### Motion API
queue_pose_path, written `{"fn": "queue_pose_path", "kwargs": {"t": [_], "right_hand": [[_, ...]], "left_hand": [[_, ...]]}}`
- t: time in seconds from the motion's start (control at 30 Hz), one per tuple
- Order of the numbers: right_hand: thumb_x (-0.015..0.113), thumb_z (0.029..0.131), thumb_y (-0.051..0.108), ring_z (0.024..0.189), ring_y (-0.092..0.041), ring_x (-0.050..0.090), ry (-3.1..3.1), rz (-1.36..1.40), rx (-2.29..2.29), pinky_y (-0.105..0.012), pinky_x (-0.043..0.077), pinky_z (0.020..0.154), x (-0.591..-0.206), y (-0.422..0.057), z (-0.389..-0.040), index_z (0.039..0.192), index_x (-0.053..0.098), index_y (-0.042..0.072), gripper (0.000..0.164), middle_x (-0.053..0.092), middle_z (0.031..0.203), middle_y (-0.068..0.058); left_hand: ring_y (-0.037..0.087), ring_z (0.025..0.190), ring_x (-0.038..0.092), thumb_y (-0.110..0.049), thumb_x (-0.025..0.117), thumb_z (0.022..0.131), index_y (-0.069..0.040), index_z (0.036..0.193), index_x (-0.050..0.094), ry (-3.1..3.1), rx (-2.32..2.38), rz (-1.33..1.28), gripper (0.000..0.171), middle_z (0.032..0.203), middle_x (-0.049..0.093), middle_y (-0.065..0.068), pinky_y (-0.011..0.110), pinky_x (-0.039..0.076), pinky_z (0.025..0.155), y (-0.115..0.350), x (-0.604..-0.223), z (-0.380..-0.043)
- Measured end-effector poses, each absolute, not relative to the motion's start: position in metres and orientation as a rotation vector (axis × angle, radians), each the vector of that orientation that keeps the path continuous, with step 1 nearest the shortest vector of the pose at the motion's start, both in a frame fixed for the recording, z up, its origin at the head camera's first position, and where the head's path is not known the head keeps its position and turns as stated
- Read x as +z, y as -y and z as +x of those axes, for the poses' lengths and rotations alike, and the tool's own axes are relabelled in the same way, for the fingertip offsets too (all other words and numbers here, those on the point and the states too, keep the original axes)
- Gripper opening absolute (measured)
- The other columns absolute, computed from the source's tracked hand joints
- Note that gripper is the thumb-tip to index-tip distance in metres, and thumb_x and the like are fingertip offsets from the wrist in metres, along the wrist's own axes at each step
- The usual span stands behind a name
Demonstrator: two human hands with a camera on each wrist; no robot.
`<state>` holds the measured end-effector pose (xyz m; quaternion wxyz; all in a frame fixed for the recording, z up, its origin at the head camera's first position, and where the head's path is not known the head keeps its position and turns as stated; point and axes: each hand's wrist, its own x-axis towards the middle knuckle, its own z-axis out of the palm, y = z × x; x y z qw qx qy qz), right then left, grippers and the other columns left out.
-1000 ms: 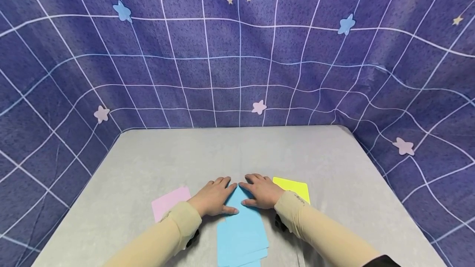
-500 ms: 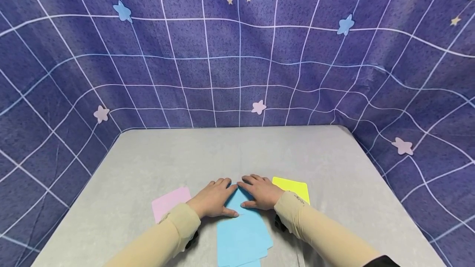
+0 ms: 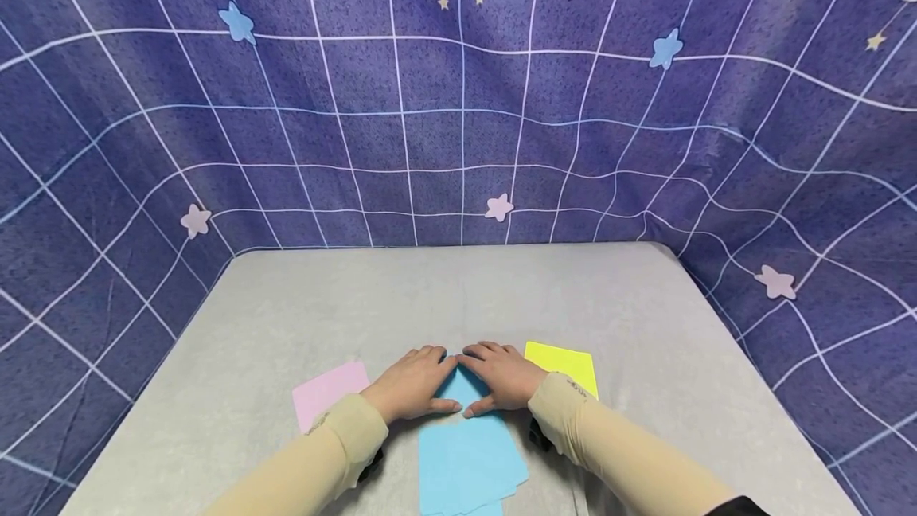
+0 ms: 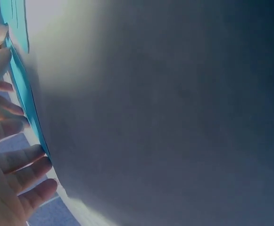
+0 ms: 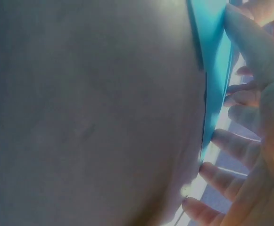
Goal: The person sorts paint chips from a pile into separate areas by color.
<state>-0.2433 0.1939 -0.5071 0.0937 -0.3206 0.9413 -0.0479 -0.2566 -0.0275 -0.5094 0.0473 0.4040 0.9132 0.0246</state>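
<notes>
Blue paper sheets (image 3: 462, 388) lie flat in the middle, framed by both hands in the head view. My left hand (image 3: 411, 385) rests along their left side, thumb near the front edge and fingers at the far edge. Opposite it, my right hand (image 3: 507, 379) touches the right side, its thumb close to the left thumb. Both wrist views show straight fingers against the edge of the blue paper (image 4: 26, 96). How many sheets lie under the hands is hidden. Just in front sits a fanned stack of blue sheets (image 3: 469, 460), its corners uneven.
A pink sheet (image 3: 329, 390) lies beside the left hand, partly behind the sleeve. Next to the right wrist is a yellow sheet (image 3: 562, 361). The grey tabletop (image 3: 458, 293) ends at a purple gridded curtain (image 3: 458, 142) at the back and sides.
The blue paper between the hands now stands slightly apart from the front stack, which it overlapped earlier. The right thumb has come down towards the left thumb. The stack's corners lie differently.
</notes>
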Motion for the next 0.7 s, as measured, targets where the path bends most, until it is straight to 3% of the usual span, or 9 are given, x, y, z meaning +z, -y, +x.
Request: {"fn": "queue_pose_path", "kwargs": {"t": [0.3, 0.7], "right_hand": [[0.077, 0.087, 0.061, 0.141, -0.027, 0.046, -2.819, -0.959, -0.170, -0.050, 0.041, 0.109, -0.5081, -0.1940, -0.2441, 0.153, 0.049, 0.012, 0.087, 0.050, 0.152, -0.009], [0.076, 0.085, 0.064, 0.142, -0.027, 0.044, -2.800, -0.956, -0.191, -0.051, 0.039, 0.110, -0.5118, -0.1959, -0.2433, 0.159, 0.040, 0.014, 0.096, 0.045, 0.156, -0.012]], "left_hand": [[0.036, 0.134, 0.050, -0.067, 0.074, 0.085, -0.008, 0.152, 0.049, -2.763, 0.174, 1.169, 0.093, 0.145, 0.051, 0.022, 0.051, 0.043, 0.108, 0.0303, -0.5096, -0.2562], [0.034, 0.126, 0.055, -0.067, 0.073, 0.086, -0.008, 0.149, 0.051, -2.801, 0.155, 1.214, 0.090, 0.136, 0.056, 0.019, 0.049, 0.044, 0.107, 0.0302, -0.5143, -0.2579]]}}
